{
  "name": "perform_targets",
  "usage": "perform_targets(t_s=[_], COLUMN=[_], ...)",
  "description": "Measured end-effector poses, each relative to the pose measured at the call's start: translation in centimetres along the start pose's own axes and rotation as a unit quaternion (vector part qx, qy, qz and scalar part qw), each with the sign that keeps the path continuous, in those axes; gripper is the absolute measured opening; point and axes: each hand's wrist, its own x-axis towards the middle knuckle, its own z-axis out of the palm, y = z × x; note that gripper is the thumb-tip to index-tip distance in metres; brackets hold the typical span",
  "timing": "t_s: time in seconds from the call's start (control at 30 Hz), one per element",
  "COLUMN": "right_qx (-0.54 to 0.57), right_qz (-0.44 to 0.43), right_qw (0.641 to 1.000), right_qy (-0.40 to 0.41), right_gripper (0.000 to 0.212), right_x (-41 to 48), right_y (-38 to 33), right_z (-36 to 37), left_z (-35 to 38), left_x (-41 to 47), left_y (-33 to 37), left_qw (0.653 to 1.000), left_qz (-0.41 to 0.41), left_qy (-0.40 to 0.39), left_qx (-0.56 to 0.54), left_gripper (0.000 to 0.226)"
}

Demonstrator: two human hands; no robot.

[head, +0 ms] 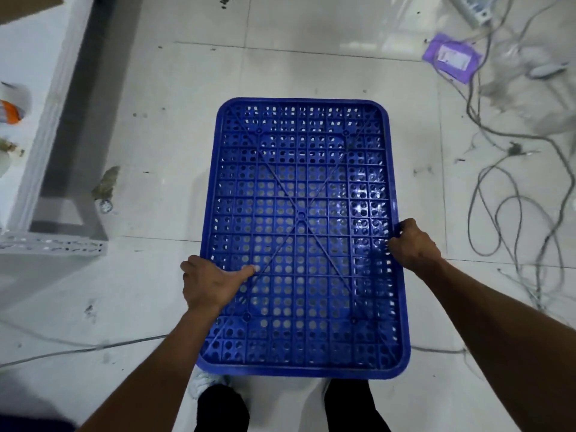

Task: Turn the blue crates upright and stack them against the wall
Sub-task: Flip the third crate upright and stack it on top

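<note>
Blue crate (302, 232) held bottom-up over the white tiled floor (174, 126), perforated base facing the person. Left hand (209, 282) clasps its left edge, thumb on the grid; right hand (411, 246) clenched around the right edge. Grey cables (511, 194) lie right of the fingers (405, 227); purple pouch (452, 57) beyond.

Glossy white tiled floor (174, 151) with dark scuffs, tangled grey cables (511, 188) sprawled at right; flat purple plastic packet (450, 57) lying among them, thin grey cable (78, 350) crossing lower left; white metal shelf frame (62, 169) standing at left
</note>
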Motion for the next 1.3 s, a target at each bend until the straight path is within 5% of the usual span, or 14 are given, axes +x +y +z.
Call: perform_targets(t_s=[0.27, 0.9, 1.1, 1.3], right_qx=[0.071, 0.069, 0.072, 0.074], right_qz=[0.010, -0.050, -0.086, -0.120], right_qw=[0.997, 0.994, 0.990, 0.986], right_qy=[0.023, 0.068, 0.091, 0.088], right_gripper=[0.036, 0.044, 0.047, 0.046], right_x=[1.6, 2.3, -1.1, -5.6], right_y=[2.5, 2.0, -0.9, -6.5], right_z=[-1.6, -2.9, -3.5, -4.2], left_z=[0.8, 1.4, -1.6, -4.2], left_x=[-0.3, 0.9, -0.4, -3.9], left_y=[4.9, 5.4, 5.5, 8.6], left_qw=[0.994, 0.984, 0.955, 0.946], left_qz=[0.073, 0.094, 0.183, 0.246], left_qy=[0.032, -0.068, -0.070, -0.150], left_qx=[0.079, 0.135, 0.221, 0.145], left_gripper=[0.120, 0.130, 0.093, 0.073])
